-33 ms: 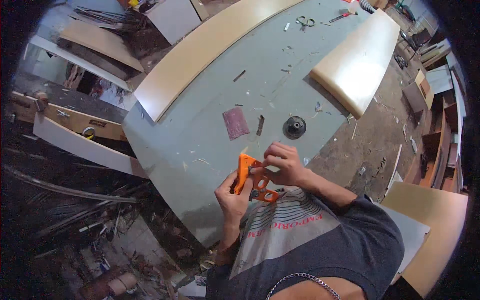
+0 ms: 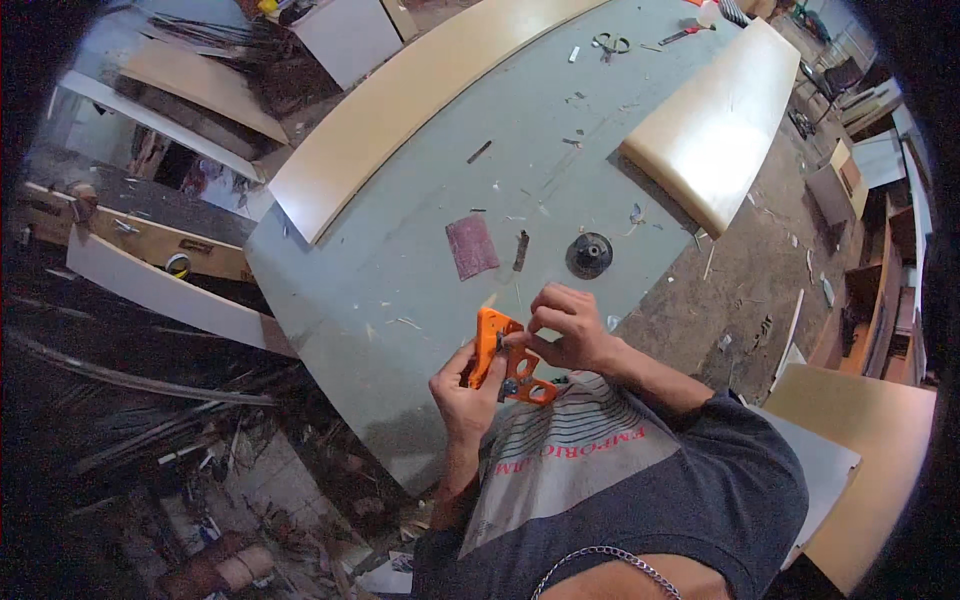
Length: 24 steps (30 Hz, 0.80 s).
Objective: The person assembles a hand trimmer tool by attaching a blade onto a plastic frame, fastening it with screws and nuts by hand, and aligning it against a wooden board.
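Observation:
My left hand (image 2: 462, 398) is closed around an orange drilling jig (image 2: 488, 335), a plastic piece with round holes and dark knobs. It is held in front of my shirt, over the table's near edge. From the right, my right hand (image 2: 568, 326) reaches in with curled fingers, its thumb and fingertips pinched at a small dark part of the jig. The fingers partly cover that part. Just beyond my hands, a reddish sanding sheet (image 2: 471, 247), a thin dark strip (image 2: 520, 251) and a black round disc-shaped pad (image 2: 589, 255) lie on the grey-green tabletop (image 2: 400, 270).
A long curved pale board (image 2: 400, 105) runs along the table's left edge. Another pale panel (image 2: 715, 130) covers the right edge. Scissors (image 2: 611, 43) and a red-handled tool (image 2: 684, 35) lie at the far end. A tape roll (image 2: 178, 266) rests on a board at left.

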Each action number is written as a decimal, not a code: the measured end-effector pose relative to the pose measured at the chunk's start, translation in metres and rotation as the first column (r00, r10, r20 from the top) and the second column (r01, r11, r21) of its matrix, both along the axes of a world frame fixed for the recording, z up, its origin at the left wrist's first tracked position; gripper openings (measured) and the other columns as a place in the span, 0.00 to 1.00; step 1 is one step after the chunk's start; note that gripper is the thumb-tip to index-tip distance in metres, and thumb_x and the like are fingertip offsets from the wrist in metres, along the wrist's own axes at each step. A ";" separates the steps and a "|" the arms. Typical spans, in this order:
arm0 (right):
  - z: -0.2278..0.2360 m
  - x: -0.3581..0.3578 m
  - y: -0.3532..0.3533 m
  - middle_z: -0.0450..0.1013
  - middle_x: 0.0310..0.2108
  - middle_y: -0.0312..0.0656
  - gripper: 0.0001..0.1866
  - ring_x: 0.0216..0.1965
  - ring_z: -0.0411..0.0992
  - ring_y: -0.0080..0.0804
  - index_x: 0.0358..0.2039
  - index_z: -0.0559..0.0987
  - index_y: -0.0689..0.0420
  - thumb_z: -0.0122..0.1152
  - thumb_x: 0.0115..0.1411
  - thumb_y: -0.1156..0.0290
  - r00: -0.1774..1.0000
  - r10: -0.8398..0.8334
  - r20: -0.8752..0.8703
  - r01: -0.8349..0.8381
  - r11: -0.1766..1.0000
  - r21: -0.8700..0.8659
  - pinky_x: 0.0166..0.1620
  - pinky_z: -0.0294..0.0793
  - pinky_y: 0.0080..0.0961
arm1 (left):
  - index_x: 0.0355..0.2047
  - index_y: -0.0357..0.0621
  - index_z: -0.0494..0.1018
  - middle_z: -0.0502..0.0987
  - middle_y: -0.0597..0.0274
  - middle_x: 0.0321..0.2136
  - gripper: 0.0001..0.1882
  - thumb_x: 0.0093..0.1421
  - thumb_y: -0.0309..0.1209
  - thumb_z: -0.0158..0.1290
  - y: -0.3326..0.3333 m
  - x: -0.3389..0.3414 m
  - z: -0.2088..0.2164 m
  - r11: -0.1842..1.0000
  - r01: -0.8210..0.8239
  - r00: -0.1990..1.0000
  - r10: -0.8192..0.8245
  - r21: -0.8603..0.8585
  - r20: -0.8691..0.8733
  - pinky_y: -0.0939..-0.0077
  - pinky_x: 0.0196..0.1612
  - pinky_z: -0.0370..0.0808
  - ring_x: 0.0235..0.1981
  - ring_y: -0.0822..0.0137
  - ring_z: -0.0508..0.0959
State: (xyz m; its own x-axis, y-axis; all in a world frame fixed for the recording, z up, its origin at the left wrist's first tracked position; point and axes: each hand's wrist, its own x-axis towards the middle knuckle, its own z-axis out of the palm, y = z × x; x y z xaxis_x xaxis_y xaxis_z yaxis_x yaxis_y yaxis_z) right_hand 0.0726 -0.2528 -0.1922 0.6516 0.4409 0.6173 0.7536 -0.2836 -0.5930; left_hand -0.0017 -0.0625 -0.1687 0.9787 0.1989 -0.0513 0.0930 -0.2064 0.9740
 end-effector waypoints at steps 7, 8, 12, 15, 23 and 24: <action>0.021 0.004 0.002 0.70 0.27 0.40 0.11 0.27 0.70 0.32 0.29 0.79 0.55 0.73 0.48 0.69 0.991 0.109 0.080 -0.109 0.994 -0.003 0.25 0.66 0.26 | 0.46 0.33 0.78 0.80 0.64 0.29 0.17 0.56 0.25 0.61 0.005 0.003 -0.007 1.000 -0.014 1.000 0.014 -0.020 0.003 0.81 0.34 0.74 0.30 0.78 0.76; 0.018 0.003 -0.001 0.70 0.27 0.40 0.11 0.27 0.70 0.32 0.29 0.79 0.55 0.73 0.48 0.69 0.991 0.108 0.080 -0.108 0.994 -0.004 0.25 0.66 0.26 | 0.46 0.33 0.77 0.80 0.64 0.29 0.17 0.56 0.25 0.61 0.005 0.003 -0.007 1.000 -0.012 1.000 0.012 -0.023 -0.012 0.81 0.34 0.74 0.31 0.77 0.77; 0.011 0.001 -0.002 0.69 0.26 0.39 0.11 0.26 0.69 0.31 0.33 0.81 0.56 0.71 0.49 0.69 0.998 -0.047 -0.040 0.045 0.997 -0.056 0.25 0.66 0.26 | 0.47 0.31 0.77 0.80 0.63 0.31 0.17 0.56 0.25 0.60 0.006 0.003 -0.010 0.999 -0.017 1.000 0.016 -0.046 -0.024 0.81 0.36 0.74 0.32 0.77 0.77; 0.010 0.000 0.008 0.64 0.23 0.36 0.11 0.26 0.66 0.32 0.22 0.72 0.53 0.69 0.49 0.68 0.998 0.054 -0.033 -0.050 0.993 0.111 0.22 0.61 0.29 | 0.47 0.31 0.77 0.81 0.63 0.32 0.18 0.57 0.24 0.60 0.003 0.006 -0.004 0.999 -0.013 0.999 0.011 -0.053 -0.032 0.81 0.36 0.75 0.32 0.77 0.77; 0.007 0.005 0.009 0.66 0.21 0.35 0.09 0.24 0.68 0.33 0.26 0.77 0.54 0.70 0.46 0.71 1.000 -0.013 -0.024 0.014 0.999 0.047 0.23 0.65 0.29 | 0.47 0.31 0.76 0.81 0.62 0.32 0.18 0.57 0.25 0.60 0.005 0.006 -0.004 0.999 0.005 0.999 -0.007 -0.043 -0.037 0.81 0.37 0.75 0.33 0.76 0.78; 0.006 0.005 0.010 0.66 0.21 0.35 0.10 0.23 0.68 0.34 0.24 0.76 0.54 0.71 0.46 0.71 1.000 0.024 -0.006 -0.023 0.998 0.062 0.23 0.65 0.30 | 0.47 0.31 0.77 0.81 0.62 0.32 0.17 0.57 0.25 0.60 0.003 0.007 -0.002 0.998 0.006 0.999 -0.009 -0.067 -0.041 0.81 0.37 0.75 0.33 0.76 0.78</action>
